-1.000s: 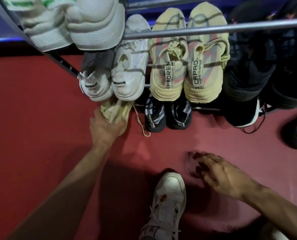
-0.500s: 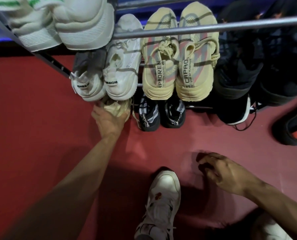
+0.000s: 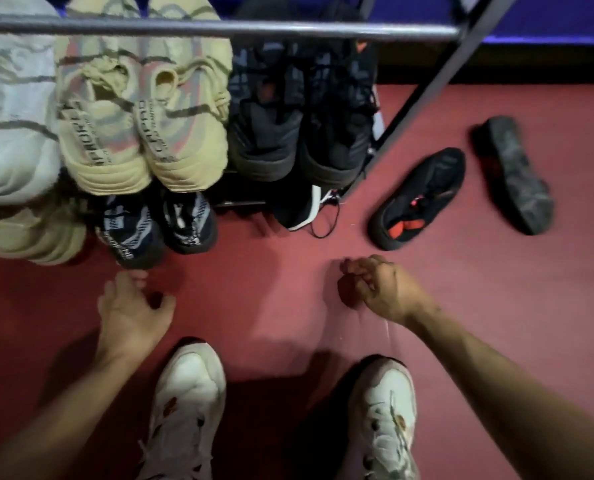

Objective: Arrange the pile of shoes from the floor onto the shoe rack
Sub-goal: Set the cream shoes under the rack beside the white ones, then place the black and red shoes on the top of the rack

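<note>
Two black shoes were left on the floor (image 3: 261, 317) to the right of the rack (image 3: 219, 29) in the head view, the only view there was: one upright with an orange lining (image 3: 418, 199), the other lying sole-up (image 3: 515, 174) just beyond it, well apart from both hands. A second before, the left hand (image 3: 129, 313) had been pushing a cream shoe (image 3: 29, 233) in at the bottom left of the rack; now that shoe sat on the lowest tier, clear of the hand, and the hand had come back toward the person, fingers loosely curled, holding nothing. The right hand (image 3: 382, 292), which had hovered low over the floor, was in much the same place, half curled and also empty. The camera had swung rightward, so the rack's right leg and the stray pair came into view. On the rack, the tan pair (image 3: 143, 133) and the dark pair (image 3: 299, 126) filled the middle tier, and the patterned black pair (image 3: 157, 226) stood below beside a black shoe with a white sole (image 3: 295, 211). The white shoes (image 3: 188, 410) at the bottom were on the person's feet. By the look of it one placement was done and the black pair was next, probably for the right hand, being nearer.
</note>
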Motion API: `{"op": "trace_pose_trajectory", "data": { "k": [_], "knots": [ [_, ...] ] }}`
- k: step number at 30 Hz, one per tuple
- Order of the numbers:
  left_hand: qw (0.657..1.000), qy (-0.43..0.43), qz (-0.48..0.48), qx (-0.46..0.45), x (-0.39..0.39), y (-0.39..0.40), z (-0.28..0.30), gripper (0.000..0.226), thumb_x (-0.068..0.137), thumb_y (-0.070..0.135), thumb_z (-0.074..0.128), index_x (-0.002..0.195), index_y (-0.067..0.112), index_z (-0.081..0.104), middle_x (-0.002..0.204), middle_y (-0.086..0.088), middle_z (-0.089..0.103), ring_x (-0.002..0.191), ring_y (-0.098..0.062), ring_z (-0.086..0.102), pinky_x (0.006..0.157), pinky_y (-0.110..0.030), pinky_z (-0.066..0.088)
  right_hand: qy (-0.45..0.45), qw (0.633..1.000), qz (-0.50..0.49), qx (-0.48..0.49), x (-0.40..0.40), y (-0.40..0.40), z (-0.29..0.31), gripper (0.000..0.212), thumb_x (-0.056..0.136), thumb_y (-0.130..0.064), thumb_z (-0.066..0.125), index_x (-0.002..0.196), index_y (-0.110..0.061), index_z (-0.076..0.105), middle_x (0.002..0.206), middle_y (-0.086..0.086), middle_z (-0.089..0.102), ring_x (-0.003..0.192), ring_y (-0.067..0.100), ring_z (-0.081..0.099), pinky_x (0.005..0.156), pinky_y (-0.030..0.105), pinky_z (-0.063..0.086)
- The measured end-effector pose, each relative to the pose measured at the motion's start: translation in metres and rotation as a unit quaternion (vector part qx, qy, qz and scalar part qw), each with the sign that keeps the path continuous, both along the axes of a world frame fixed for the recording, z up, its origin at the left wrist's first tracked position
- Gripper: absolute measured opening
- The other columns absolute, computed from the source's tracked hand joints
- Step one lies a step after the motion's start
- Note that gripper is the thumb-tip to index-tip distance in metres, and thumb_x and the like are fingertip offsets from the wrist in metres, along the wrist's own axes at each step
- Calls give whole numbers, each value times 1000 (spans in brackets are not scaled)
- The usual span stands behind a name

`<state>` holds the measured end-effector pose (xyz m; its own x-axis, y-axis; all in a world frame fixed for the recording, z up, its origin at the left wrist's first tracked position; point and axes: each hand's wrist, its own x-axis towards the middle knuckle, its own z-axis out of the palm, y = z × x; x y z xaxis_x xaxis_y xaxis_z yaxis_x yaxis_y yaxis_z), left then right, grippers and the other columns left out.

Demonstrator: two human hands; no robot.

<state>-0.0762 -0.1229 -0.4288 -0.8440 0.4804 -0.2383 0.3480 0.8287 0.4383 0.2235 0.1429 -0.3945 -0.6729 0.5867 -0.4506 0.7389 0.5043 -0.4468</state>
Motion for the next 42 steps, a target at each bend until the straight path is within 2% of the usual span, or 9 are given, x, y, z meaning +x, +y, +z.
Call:
{"op": "trace_pose_trajectory", "data": {
  "k": [10, 19, 21, 24, 29, 32, 34, 38, 42],
  "knots": [
    [971, -74, -199, 111, 116, 173, 26, 33, 80, 21, 76, 102, 13, 53, 93, -2, 63, 91, -35, 65, 85, -46, 52, -51, 958, -200, 197, 128, 125, 1, 51, 81, -36, 50, 122, -10, 63, 119, 21, 57, 113, 42, 52, 103, 46, 43],
    [987, -84, -133, -17, 127, 205, 35, 32, 90, 42, 66, 94, 13, 55, 96, -11, 69, 103, -38, 63, 88, -42, 47, -103, 918, -379, 58, 192, 223, -13, 51, 76, -50, 54, 123, -34, 65, 131, 12, 56, 123, 35, 47, 111, 31, 30],
    [986, -93, -135, -39, 131, 198, 38, 33, 92, 45, 64, 91, 12, 59, 95, -13, 71, 102, -37, 65, 88, -40, 47, -24, 906, -421, 15, 193, 231, -13, 51, 68, -52, 60, 111, -27, 73, 109, 3, 66, 101, 22, 63, 89, 22, 49],
    [975, -80, -196, -73, 145, 191, 38, 33, 94, 46, 62, 84, 15, 64, 88, -7, 72, 96, -31, 67, 81, -36, 46, 36, 887, -461, -12, 206, 243, -26, 35, 82, -29, 72, 113, -12, 73, 82, -1, 65, 51, -3, 59, 47, 9, 45],
    [963, -84, -256, -5, 166, 204, 29, 28, 89, 45, 65, 78, 20, 60, 78, 4, 64, 80, -24, 65, 74, -36, 52, 41, 849, -525, 38, 209, 241, -49, 32, 66, -64, 71, 92, -47, 77, 115, 11, 66, 105, 24, 67, 103, 33, 50],
    [952, -84, -294, 22, 178, 225, 27, 25, 88, 45, 66, 85, 22, 58, 83, 4, 63, 82, -23, 64, 79, -39, 53, 19, 880, -472, 56, 197, 215, -56, 31, 76, -47, 53, 97, -42, 75, 133, 18, 48, 126, 26, 46, 106, 3, 14],
    [942, -76, -327, 24, 189, 242, 25, 28, 89, 47, 65, 93, 21, 56, 91, 1, 63, 86, -24, 64, 82, -41, 53, 43, 899, -428, 84, 188, 201, -52, 40, 76, -40, 48, 103, -33, 76, 130, 22, 40, 126, 30, 40, 102, -3, 11],
    [938, -59, -341, 22, 211, 282, 25, 53, 85, 57, 64, 112, 15, 46, 112, -10, 58, 103, -35, 62, 89, -48, 51, 60, 924, -293, 240, 180, 183, -43, 27, 84, -28, 58, 102, -24, 78, 113, 14, 37, 105, 36, 47, 102, 29, 42],
    [946, -53, -317, -36, 229, 303, 19, 85, 78, 65, 70, 131, 8, 35, 129, -16, 40, 111, -41, 57, 92, -47, 48, -15, 927, -108, 359, 154, 134, -37, 35, 93, -32, 51, 124, -37, 65, 104, 14, 44, 91, 34, 43, 77, 41, 38]
  ]
}}
